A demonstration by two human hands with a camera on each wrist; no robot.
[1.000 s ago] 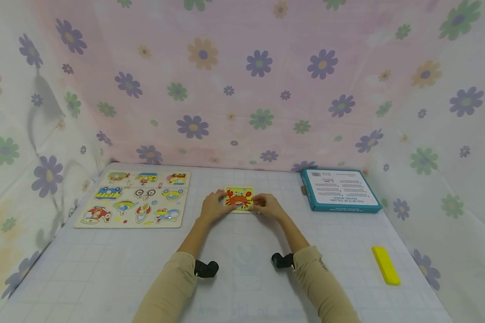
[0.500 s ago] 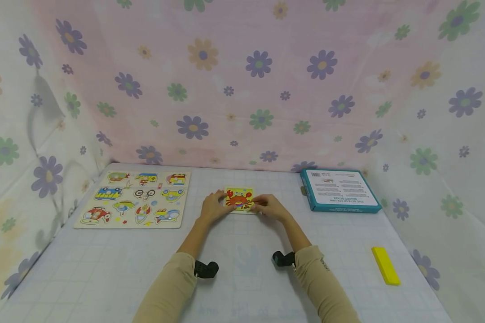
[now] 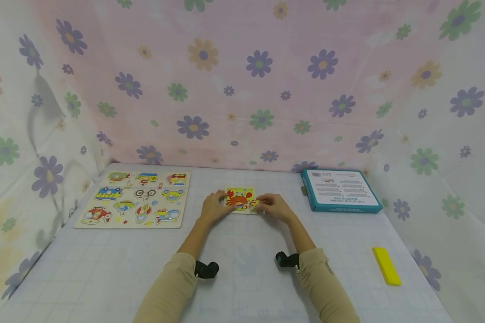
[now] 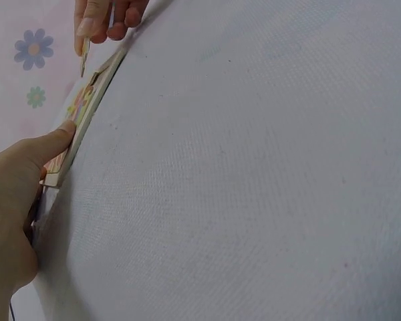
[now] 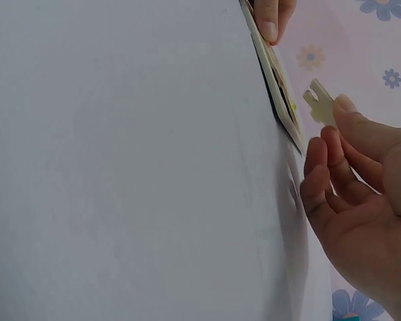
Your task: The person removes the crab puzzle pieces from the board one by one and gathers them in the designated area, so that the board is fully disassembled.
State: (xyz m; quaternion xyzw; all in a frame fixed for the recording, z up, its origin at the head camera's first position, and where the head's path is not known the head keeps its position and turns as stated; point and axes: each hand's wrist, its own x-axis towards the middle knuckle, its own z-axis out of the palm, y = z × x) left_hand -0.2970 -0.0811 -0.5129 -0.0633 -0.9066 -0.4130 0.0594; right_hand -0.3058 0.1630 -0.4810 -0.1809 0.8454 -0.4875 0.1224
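Note:
A small square crab puzzle [image 3: 239, 195] lies on the white table in the head view, its picture a red crab on yellow. My left hand [image 3: 213, 207] grips its left edge, and in the left wrist view the thumb presses on the top near the board's edge [image 4: 83, 130]. At the lower right corner, my right hand [image 3: 276, 207] pinches a puzzle piece [image 5: 321, 105] between thumb and forefinger. This thin piece has a notched end and is tilted, raised above the board. The other right fingers are loosely bent and hold nothing.
Left of the hands lies a wooden vehicle puzzle board [image 3: 153, 204]. A teal and white box [image 3: 343, 190] sits at the back right, and a yellow bar-shaped block [image 3: 386, 266] at the front right. Flowered cloth [image 3: 242, 89] encloses the back and sides.
My right hand has moved slightly right, lifting the puzzle piece away from the board's lower right corner. My left hand stays in place on the board's left edge.

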